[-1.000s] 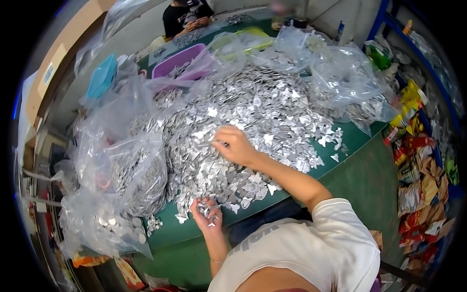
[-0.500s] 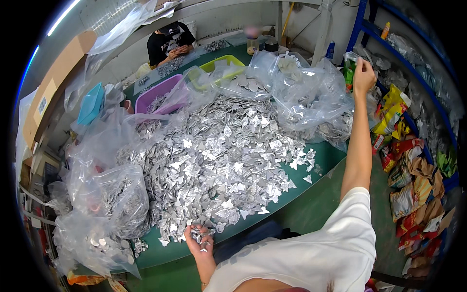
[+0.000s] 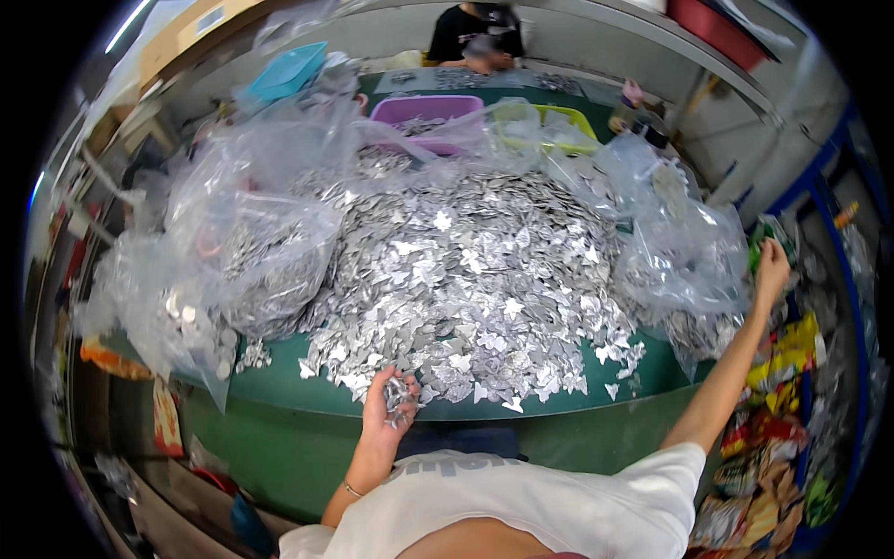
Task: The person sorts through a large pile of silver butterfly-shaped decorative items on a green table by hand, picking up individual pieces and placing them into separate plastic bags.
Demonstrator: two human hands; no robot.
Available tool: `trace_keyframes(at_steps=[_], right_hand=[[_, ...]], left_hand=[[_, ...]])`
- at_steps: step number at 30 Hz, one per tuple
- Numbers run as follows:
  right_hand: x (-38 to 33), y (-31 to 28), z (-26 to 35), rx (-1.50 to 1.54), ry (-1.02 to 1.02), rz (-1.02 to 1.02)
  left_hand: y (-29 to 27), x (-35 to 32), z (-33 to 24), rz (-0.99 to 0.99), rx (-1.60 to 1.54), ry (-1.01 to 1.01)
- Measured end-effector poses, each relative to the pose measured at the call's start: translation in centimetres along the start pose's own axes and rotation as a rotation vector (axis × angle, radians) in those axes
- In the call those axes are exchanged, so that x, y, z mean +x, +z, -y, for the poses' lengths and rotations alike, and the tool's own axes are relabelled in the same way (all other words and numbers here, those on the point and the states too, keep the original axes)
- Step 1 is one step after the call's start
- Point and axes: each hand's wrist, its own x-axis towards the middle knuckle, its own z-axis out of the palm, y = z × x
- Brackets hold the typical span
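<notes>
My left hand is at the near edge of the green table, palm up, fingers curled around several small silver metal pieces. Beside it spreads a broad heap of flat silver metal pieces, some star-shaped or winged. Far to the right, my right arm is stretched out past the table. The fingers of my right hand are pinched together beside a green packet and clear plastic. What lies between those fingertips is too small to make out.
Clear bags of metal pieces flank the heap on the left and right. Behind it stand a purple basket and a yellow-green basket. A person sits across the table. A blue shelf frame and colourful packets line the right side.
The view has swung left and levelled, so the table sits farther right in the picture. My left hand keeps its metal pieces, and my right hand stays pinched by the green packet.
</notes>
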Motion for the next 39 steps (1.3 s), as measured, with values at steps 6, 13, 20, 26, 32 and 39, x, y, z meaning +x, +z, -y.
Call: trace_keyframes(at_steps=[6,13,20,26,32,39], right_hand=[[-13.4,-3.2,20.1,0.172,-0.444,-0.206],[-30.3,1.6,24.5,0.61,-0.325,0.648],[-35.7,0.9,24.7,0.678,-0.196,0.715],[-37.5,1.7,23.1,0.639,-0.079,0.738],[-36.5,1.7,22.5,0.585,-0.049,0.613],[-35.8,1.0,20.1,0.484,-0.028,0.493]], left_hand=[[1.5,-0.2,0.5,-0.034,-0.029,-0.088],[4.6,0.6,-0.6,0.032,-0.053,-0.074],[5.0,-0.1,-4.4,0.034,-0.109,0.104],[5.0,0.0,-5.9,0.008,-0.062,0.174],[5.2,1.5,-5.1,0.033,-0.043,0.056],[10.4,4.3,-3.1,0.034,0.146,-0.04]])
